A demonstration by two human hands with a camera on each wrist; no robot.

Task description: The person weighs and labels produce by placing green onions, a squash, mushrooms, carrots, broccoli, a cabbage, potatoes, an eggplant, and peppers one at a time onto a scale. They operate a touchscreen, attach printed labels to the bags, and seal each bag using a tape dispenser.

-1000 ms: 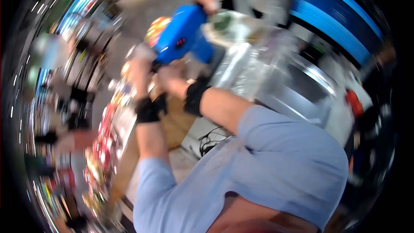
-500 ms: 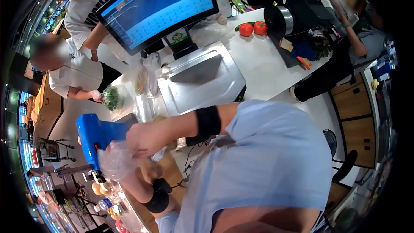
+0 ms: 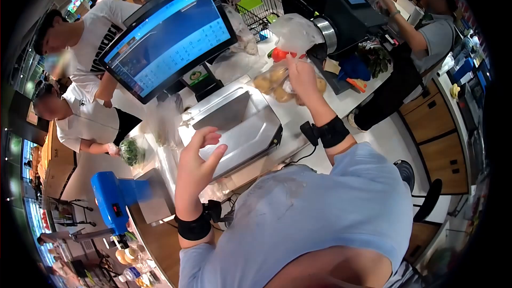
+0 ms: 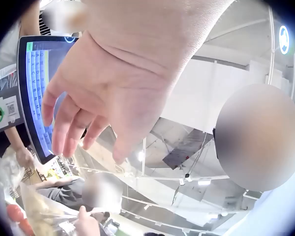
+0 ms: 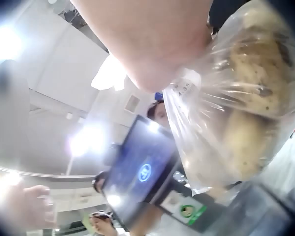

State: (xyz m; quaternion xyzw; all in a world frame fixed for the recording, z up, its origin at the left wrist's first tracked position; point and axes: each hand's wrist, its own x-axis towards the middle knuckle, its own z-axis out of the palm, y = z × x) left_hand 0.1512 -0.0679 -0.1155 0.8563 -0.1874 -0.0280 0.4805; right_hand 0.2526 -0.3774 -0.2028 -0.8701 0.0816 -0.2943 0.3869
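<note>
In the head view my right hand (image 3: 303, 81) pinches the top of a clear plastic bag of potatoes (image 3: 278, 86), held over the white counter beside two red tomatoes (image 3: 280, 55). Seen close in the right wrist view, the bag (image 5: 255, 132) hangs against my right hand (image 5: 157, 39), with a white price label (image 5: 186, 86) on it. My left hand (image 3: 196, 168) is empty, fingers spread and bent loosely, above the near left part of the metal scale plate (image 3: 242, 138). The left wrist view shows the palm of this hand (image 4: 108, 83) with nothing in it.
A large touch screen (image 3: 170, 40) stands behind the scale. At left is a blue device (image 3: 112, 200); a person (image 3: 88, 120) there holds bagged greens (image 3: 130, 151). To the right are a black machine (image 3: 352, 16) and another person (image 3: 426, 48).
My hands were together by the blue device and have separated. The right hand has moved right with the bag; the left is over the scale's edge. The head view has turned.
</note>
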